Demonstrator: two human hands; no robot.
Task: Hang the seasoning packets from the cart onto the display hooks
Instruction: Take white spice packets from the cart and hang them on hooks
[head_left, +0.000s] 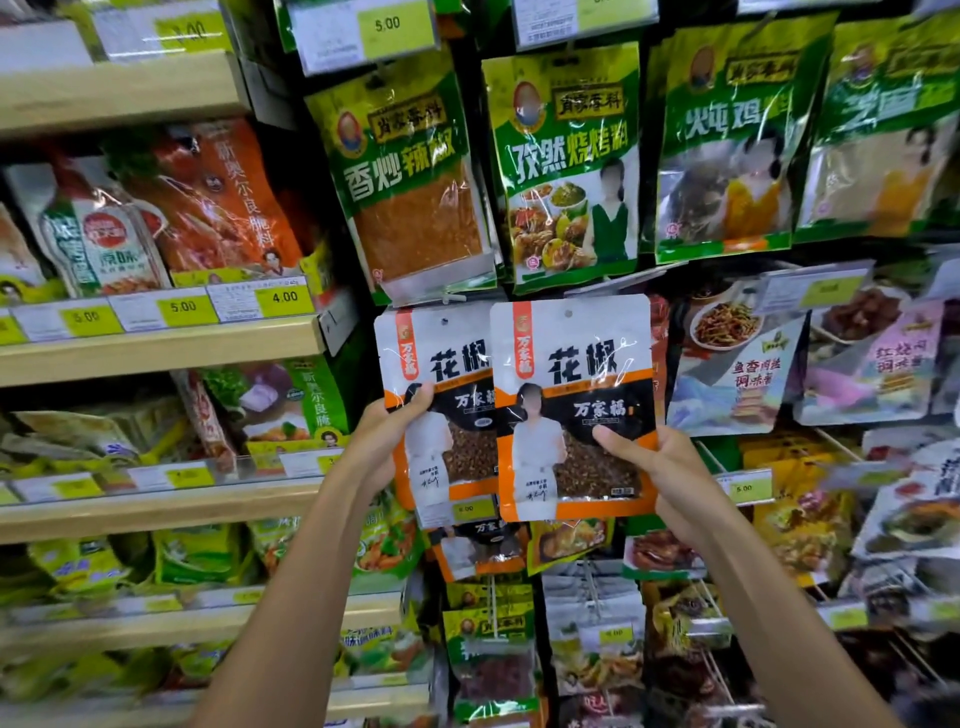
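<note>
Background: a shop display of hanging seasoning bags, with wooden shelves (156, 348) at frame left. At frame centre, the left hand (387, 436) grips the left packet (436, 374) by its left edge. The right hand (660, 467) pinches the right packet (576, 364) at its right edge, thumb on the front. The right packet overlaps the left packet. Green bags (571, 156) hang directly above.

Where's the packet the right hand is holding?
Middle of the head view: the packet overlaps the twin packet in the left hand, just under a green packet.
</note>
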